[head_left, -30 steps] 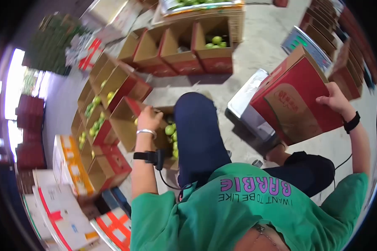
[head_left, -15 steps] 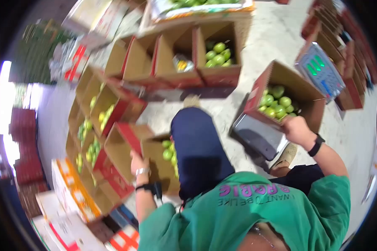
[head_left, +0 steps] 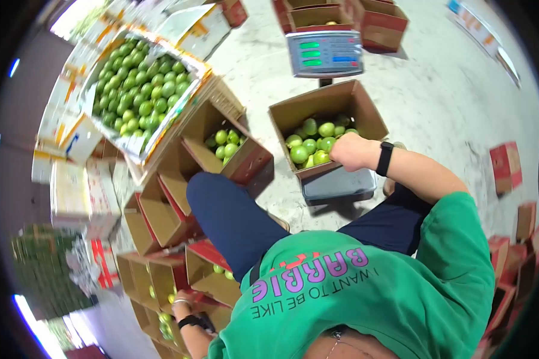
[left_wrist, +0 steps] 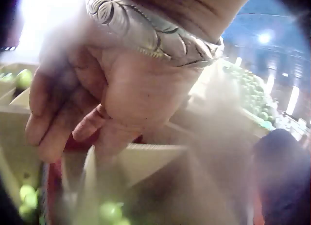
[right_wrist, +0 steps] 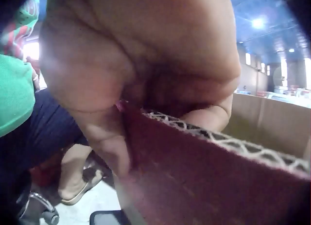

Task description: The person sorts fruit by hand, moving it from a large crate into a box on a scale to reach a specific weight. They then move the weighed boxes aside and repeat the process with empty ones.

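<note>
In the head view my right hand (head_left: 353,152) grips the near wall of an open cardboard box (head_left: 365,113). The right wrist view shows the thumb outside its red wall (right_wrist: 194,176), the fingers curled over the corrugated edge. Round green fruits (head_left: 310,145) lie in the bottom. This box overlaps the platform (head_left: 338,186) of a digital scale, whose display (head_left: 323,54) is lit green. Low on the left, my left hand (head_left: 182,300) hangs over a group of open boxes. In the left wrist view its fingers (left_wrist: 51,132) are loosely bent, with nothing visible in them, close above cardboard flaps.
A large lined crate (head_left: 206,75) heaped with green fruits stands at upper left. Beside it, a box (head_left: 254,161) holds a few fruits, in a row with other open boxes (head_left: 161,215). More red boxes (head_left: 383,27) stand beyond the display and along the right edge.
The view has swung to the right. The right hand's box has come down from a tilt to upright over the scale. My left hand has moved from a box's edge to farther back on the left.
</note>
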A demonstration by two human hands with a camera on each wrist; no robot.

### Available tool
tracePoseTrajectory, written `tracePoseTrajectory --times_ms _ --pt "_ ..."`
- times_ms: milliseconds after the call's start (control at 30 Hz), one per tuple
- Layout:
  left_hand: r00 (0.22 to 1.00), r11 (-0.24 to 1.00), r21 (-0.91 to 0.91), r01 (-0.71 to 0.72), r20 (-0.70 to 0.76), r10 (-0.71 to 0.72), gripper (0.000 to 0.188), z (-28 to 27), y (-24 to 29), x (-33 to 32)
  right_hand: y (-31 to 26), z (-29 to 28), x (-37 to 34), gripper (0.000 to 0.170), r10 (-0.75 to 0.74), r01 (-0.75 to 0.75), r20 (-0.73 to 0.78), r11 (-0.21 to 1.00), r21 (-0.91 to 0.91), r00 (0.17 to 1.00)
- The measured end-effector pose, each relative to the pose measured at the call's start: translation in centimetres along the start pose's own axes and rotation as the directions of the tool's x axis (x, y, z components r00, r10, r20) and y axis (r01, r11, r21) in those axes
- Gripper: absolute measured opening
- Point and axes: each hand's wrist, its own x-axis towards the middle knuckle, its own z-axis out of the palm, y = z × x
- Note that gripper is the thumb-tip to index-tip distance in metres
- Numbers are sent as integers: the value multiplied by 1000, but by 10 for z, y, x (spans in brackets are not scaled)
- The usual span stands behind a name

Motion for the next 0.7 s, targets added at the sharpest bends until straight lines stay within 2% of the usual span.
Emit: tracePoseTrajectory --times_ms 33,67,100,133,167,200,233,267,300,333,367,400,433,467,500,533,600,667,700 --pt "967 967 198 -162 -163 196 27 -44 34 -19 -4 -2 -4 12 31 -31 5 1000 5 1000" --pt "973 982 -133 -133 -204 105 29 -72 60 -17 -10 -5 -7 12 60 -60 8 998 8 998" --pt "829 909 118 -401 -377 414 30 -104 83 6 -13 -8 -9 12 91 -91 39 996 7 995" --pt "810 861 -189 -473 -477 341 26 -122 107 28 -19 -11 -11 13 120 -121 77 993 7 990" --pt "694 852 -7 -523 -583 422 25 -142 154 9 -26 -31 -16 16 143 -150 154 988 35 978" --pt "518 727 66 -684 -658 547 25 -156 179 42 -27 -52 -16 17 150 -178 212 976 123 966" --pt "497 680 45 -732 -648 578 27 -171 213 59 -23 -75 -17 19 68 -99 117 953 286 991" --pt "302 535 126 -835 -708 639 31 -174 257 19 -15 -98 -14 23 -8 3 10 902 431 1000" --pt "324 461 6 -888 -702 634 37 -177 289 30 -5 -119 -2 27 -23 60 -91 899 433 996" --pt "392 342 -212 -915 -662 639 44 -180 322 32 5 -144 15 30 -46 126 -194 897 424 980" --pt "291 117 -285 -951 -705 647 53 -179 353 52 8 -176 31 35 30 70 -212 890 450 977" --pt "127 230 39 -972 -736 665 62 -192 377 76 16 -196 58 42 70 98 -300 854 511 952" --pt "77 362 204 -909 -774 628 69 -200 397 46 21 -218 90 47 116 67 -305 846 528 945" --pt "43 363 243 -899 -778 626 74 -211 416 37 25 -237 129 53 147 47 -305 835 548 941" --pt "-44 339 294 -894 -810 585 80 -221 432 60 35 -247 177 58 100 77 -326 869 488 940" --pt "-35 404 337 -851 -802 596 86 -236 443 60 40 -254 225 63 59 102 -350 900 425 935" --pt "104 533 260 -805 -823 559 94 -261 462 60 26 -268 314 73 -14 155 -355 914 374 935" --pt "231 672 260 -693 -803 549 103 -278 478 70 25 -251 410 79 -130 270 -423 918 290 897" --pt "360 683 197 -704 -729 582 106 -286 485 81 13 -255 440 83 -87 193 -339 936 294 937"
